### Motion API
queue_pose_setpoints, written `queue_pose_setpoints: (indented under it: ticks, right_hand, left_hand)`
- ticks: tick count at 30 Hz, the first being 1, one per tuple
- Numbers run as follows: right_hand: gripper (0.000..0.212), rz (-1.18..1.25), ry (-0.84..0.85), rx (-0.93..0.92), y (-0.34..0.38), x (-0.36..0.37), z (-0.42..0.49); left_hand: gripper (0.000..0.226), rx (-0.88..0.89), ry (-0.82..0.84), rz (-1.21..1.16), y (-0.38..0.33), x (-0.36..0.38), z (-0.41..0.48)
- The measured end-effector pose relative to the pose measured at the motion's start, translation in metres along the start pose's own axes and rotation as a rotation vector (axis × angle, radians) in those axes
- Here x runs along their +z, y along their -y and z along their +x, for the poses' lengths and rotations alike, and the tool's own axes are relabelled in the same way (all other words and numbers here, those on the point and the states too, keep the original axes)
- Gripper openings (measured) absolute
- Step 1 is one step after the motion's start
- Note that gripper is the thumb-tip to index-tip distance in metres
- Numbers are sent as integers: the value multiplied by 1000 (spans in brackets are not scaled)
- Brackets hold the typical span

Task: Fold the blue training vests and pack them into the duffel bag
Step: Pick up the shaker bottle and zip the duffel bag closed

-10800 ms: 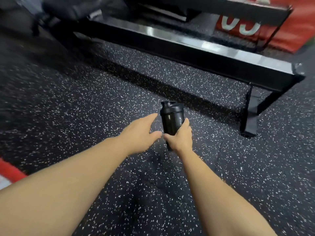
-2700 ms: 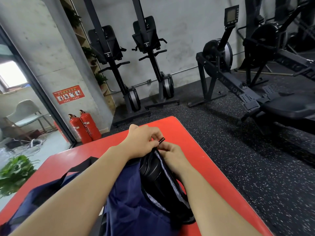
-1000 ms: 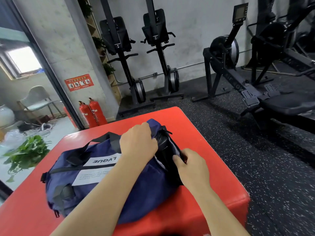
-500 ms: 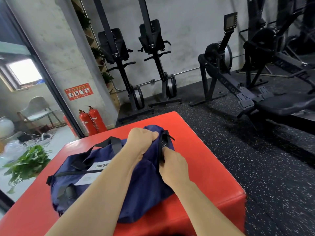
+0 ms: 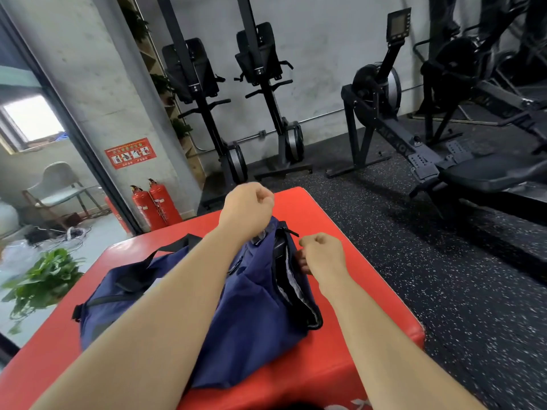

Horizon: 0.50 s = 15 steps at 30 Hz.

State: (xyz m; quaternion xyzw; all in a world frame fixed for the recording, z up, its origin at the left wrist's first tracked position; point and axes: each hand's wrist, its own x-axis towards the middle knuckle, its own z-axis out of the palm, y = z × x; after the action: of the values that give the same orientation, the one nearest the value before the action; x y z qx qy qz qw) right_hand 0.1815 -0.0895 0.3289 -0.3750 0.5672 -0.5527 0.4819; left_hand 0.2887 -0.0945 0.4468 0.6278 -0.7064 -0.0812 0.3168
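The navy duffel bag [image 5: 242, 306] lies on a red padded box [image 5: 355, 344]. Its end pocket gapes toward the right, and the black shaker bottle [image 5: 278, 247] shows inside it. My left hand [image 5: 247, 208] is a closed fist raised just above the bag's far end and holds nothing. My right hand [image 5: 322, 255] is curled shut beside the pocket's rim, its fingertips close to the black edge. I see no blue vests; the bag's main compartment is hidden under my left forearm.
Upright rowing machines [image 5: 266, 93] stand against the far wall. Another rower [image 5: 414, 149] stretches across the speckled rubber floor at the right. Two red fire extinguishers [image 5: 154, 205] and a potted plant [image 5: 41, 279] are at the left by the glass door.
Both hands were gripping the bag's far end half a second ago. Now they have come off it: the left fist has risen and the right has moved off to the right.
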Motion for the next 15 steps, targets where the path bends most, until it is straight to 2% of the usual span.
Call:
queue_pose_setpoints:
  ticks: [2,5,7,11,15]
  right_hand:
    - [22,91,7,77,9,3,8]
    - [26,105,26,124,21,2,12]
    - [16,137,28,130,22,2,17]
    - [10,124,0,53,12,11,29]
    - [8,137,64,-12,11,13,31]
  left_hand:
    - [18,6,67,21,-7,0,16]
    - [12,-20,279,199,-10,10,35]
    - [9,-43,371,298,-7,18,42]
    - [13,4,551,307,1,21,47]
    - [15,139,469,597,2,25,39]
